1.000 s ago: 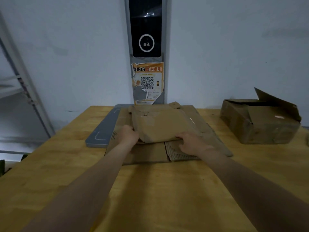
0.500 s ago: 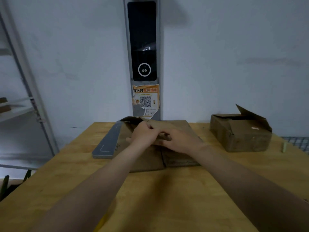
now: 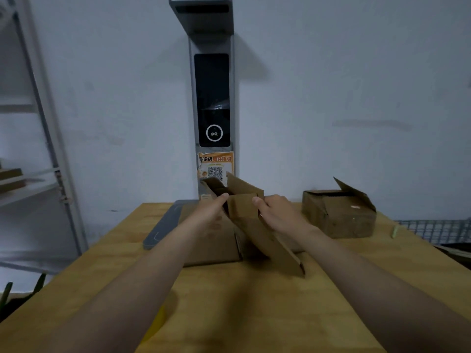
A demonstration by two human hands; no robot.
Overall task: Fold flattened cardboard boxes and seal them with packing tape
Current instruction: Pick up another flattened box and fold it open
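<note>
A flattened brown cardboard box (image 3: 257, 225) stands tilted on edge above the wooden table (image 3: 254, 314), its lower corner near the table at the right. My left hand (image 3: 211, 212) grips its left side near the top, thumb on the front. My right hand (image 3: 277, 212) holds the right side, thumb over a small front flap. More flat cardboard (image 3: 211, 250) lies on the table beneath it.
A folded open-topped cardboard box (image 3: 339, 215) sits at the right back of the table. A grey pad (image 3: 165, 225) lies at the left under the cardboard. A grey scanner column (image 3: 212, 110) stands against the wall. Metal shelving (image 3: 38, 149) at left; wire rack (image 3: 438, 230) at right.
The top flattened box has been lifted off the stack and tipped up on edge between both hands. The view has risen toward the wall.
</note>
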